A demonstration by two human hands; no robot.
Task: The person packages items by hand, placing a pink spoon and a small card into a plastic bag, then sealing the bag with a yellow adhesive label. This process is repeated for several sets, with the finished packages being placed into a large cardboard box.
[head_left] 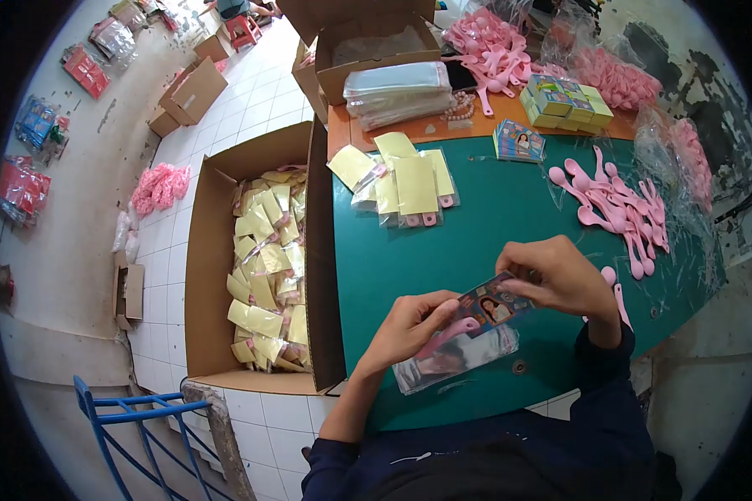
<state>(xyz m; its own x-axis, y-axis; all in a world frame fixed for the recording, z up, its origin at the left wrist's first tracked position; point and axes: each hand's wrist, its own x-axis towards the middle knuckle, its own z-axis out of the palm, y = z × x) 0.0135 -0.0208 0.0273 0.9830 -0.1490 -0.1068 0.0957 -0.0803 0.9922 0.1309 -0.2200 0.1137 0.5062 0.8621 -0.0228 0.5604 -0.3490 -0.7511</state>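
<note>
Near the front of the green table, my left hand [414,328] pinches the left end of a printed card [495,309] together with a pink spoon [459,328] beneath it. My right hand [547,271] has its fingers closed on the card's upper right part. Under the card and spoon lies a stack of clear plastic bags [455,359]. A pile of pink spoons [618,204] is to the right, beyond my right hand. Packed clear bags with yellow cards [414,184] lie at the table's back left.
An open cardboard box [326,334] full of packed bags stands left of the green table [376,275]. Card stacks [564,104], plastic sleeves [397,92] and bagged pink pieces [614,79] are at the back. A blue metal frame [150,413] stands at the lower left.
</note>
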